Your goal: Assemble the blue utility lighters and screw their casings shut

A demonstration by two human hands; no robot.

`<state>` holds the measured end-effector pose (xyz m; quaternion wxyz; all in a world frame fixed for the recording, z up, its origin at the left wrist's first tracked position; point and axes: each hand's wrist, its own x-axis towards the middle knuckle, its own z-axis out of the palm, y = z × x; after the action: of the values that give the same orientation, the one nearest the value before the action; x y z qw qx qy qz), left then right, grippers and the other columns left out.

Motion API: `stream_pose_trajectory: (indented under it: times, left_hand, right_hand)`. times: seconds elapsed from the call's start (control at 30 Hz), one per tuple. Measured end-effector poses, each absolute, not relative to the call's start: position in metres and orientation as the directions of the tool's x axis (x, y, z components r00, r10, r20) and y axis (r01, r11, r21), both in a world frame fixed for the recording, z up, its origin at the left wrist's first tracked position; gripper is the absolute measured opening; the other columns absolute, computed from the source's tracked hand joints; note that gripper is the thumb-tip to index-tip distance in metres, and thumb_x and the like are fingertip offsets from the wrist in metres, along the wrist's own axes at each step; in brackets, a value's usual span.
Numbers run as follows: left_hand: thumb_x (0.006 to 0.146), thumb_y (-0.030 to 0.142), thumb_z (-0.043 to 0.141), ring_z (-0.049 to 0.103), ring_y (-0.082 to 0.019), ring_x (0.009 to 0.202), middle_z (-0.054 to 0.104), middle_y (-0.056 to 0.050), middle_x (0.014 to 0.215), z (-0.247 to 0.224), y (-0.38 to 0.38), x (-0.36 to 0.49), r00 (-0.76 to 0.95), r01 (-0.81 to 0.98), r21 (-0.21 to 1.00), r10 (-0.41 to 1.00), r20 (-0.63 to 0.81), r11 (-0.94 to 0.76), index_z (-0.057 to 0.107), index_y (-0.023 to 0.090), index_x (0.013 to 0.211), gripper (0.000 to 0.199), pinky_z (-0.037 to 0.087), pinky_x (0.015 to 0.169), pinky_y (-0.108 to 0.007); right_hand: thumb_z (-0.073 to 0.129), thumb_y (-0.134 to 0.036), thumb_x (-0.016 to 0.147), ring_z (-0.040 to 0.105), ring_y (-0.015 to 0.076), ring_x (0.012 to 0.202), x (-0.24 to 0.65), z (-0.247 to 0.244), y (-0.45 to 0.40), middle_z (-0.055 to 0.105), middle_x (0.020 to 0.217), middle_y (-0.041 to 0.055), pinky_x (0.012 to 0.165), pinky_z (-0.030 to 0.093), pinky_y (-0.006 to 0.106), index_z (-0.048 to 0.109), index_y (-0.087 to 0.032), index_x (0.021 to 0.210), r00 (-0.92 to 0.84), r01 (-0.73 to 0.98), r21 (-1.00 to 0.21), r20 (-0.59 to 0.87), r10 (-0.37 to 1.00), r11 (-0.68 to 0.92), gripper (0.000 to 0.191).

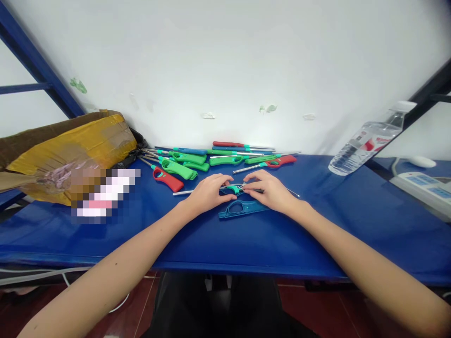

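An opened stick lighter lies on the blue table between my hands, its teal trigger [232, 189] and thin inner parts exposed. My left hand [210, 193] curves over it, thumb and fingers gripping it near the trigger. The lighter's metal tube [182, 193] sticks out to the left from under that hand. With fingertips pinched together, my right hand [269, 189] holds something small and pale at the lighter's middle; what it is cannot be made out. Just in front lies a loose blue half-shell [243, 208] with a finger hole, its right end partly under my right hand.
Several red, green and blue stick lighters [179, 168] lie piled along the wall. A taped cardboard box [70, 145] stands at left, a blurred-out packet beside it. At right a water bottle [369, 138] leans, near a white power strip [424, 188]. The table's front edge [225, 270] is close.
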<state>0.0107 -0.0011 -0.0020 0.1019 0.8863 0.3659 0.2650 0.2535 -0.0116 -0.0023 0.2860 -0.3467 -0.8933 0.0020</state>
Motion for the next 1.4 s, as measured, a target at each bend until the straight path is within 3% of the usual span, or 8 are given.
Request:
stream_pose_trajectory:
  times: [0.13, 0.37, 0.57, 0.77, 0.9, 1.2, 1.4]
  left_hand:
    - [0.083, 0.042, 0.074, 0.065, -0.023, 0.096, 0.07, -0.008, 0.103, 0.008, 0.003, 0.0, 0.638, 0.595, 0.337, 0.683, 0.355, -0.73, 0.07, 0.016, 0.105, 0.034, 0.051, 0.084, -0.033]
    - [0.087, 0.027, 0.069, 0.067, -0.018, 0.088, 0.072, -0.007, 0.1, 0.014, 0.014, -0.019, 0.735, 0.525, 0.323, 0.611, 0.294, -0.787, 0.074, 0.018, 0.107, 0.022, 0.051, 0.08, -0.028]
    - [0.088, 0.027, 0.067, 0.067, -0.019, 0.089, 0.071, -0.007, 0.102, 0.012, 0.011, -0.018, 0.73, 0.554, 0.281, 0.619, 0.288, -0.784, 0.075, 0.019, 0.106, 0.021, 0.053, 0.081, -0.029]
    - [0.089, 0.027, 0.066, 0.066, -0.021, 0.095, 0.069, -0.008, 0.11, 0.016, 0.003, -0.015, 0.728, 0.549, 0.286, 0.617, 0.298, -0.785, 0.068, 0.022, 0.122, 0.034, 0.053, 0.084, -0.031]
    - [0.09, 0.026, 0.064, 0.065, -0.02, 0.095, 0.068, -0.007, 0.109, 0.016, 0.002, -0.013, 0.732, 0.561, 0.278, 0.624, 0.274, -0.78, 0.071, 0.022, 0.117, 0.028, 0.052, 0.084, -0.031]
    - [0.093, 0.025, 0.06, 0.062, -0.022, 0.099, 0.067, -0.008, 0.111, 0.012, 0.002, -0.012, 0.754, 0.59, 0.125, 0.599, 0.27, -0.798, 0.069, 0.022, 0.121, 0.029, 0.05, 0.087, -0.032]
    - [0.092, 0.022, 0.06, 0.062, -0.021, 0.102, 0.066, -0.008, 0.112, 0.007, 0.0, -0.009, 0.713, 0.593, 0.216, 0.63, 0.307, -0.776, 0.066, 0.02, 0.123, 0.031, 0.05, 0.09, -0.032]
  right_hand:
    - [0.061, -0.024, 0.092, 0.063, 0.0253, 0.1, 0.254, -0.003, -0.011, 0.07, 0.11, 0.0092, 0.087, 0.056, 0.043, 0.078, -0.022, 0.097, -0.591, 0.622, -0.207, 0.509, 0.626, 0.755, 0.018]
    - [0.059, -0.022, 0.092, 0.068, 0.0233, 0.098, 0.254, -0.003, -0.011, 0.071, 0.112, 0.0081, 0.088, 0.057, 0.04, 0.078, -0.023, 0.101, -0.598, 0.616, -0.25, 0.47, 0.65, 0.747, 0.021]
    - [0.057, -0.023, 0.093, 0.068, 0.0238, 0.099, 0.254, -0.003, -0.012, 0.07, 0.113, 0.0086, 0.088, 0.058, 0.041, 0.078, -0.024, 0.102, -0.6, 0.616, -0.256, 0.461, 0.654, 0.745, 0.022]
    - [0.058, -0.023, 0.093, 0.067, 0.0251, 0.101, 0.253, -0.004, -0.012, 0.069, 0.114, 0.0094, 0.085, 0.058, 0.044, 0.078, -0.024, 0.101, -0.586, 0.621, -0.25, 0.481, 0.652, 0.743, 0.022]
    - [0.058, -0.023, 0.092, 0.067, 0.0248, 0.101, 0.253, -0.004, -0.012, 0.069, 0.114, 0.0089, 0.086, 0.058, 0.043, 0.078, -0.025, 0.1, -0.579, 0.621, -0.262, 0.482, 0.658, 0.739, 0.021]
    - [0.06, -0.026, 0.092, 0.066, 0.0241, 0.1, 0.253, -0.004, -0.012, 0.069, 0.112, 0.009, 0.086, 0.057, 0.042, 0.077, -0.023, 0.099, -0.577, 0.623, -0.274, 0.471, 0.667, 0.732, 0.019]
    - [0.06, -0.026, 0.092, 0.065, 0.0248, 0.102, 0.252, -0.003, -0.013, 0.069, 0.111, 0.0088, 0.089, 0.056, 0.043, 0.076, -0.023, 0.098, -0.577, 0.635, -0.262, 0.466, 0.671, 0.727, 0.017]
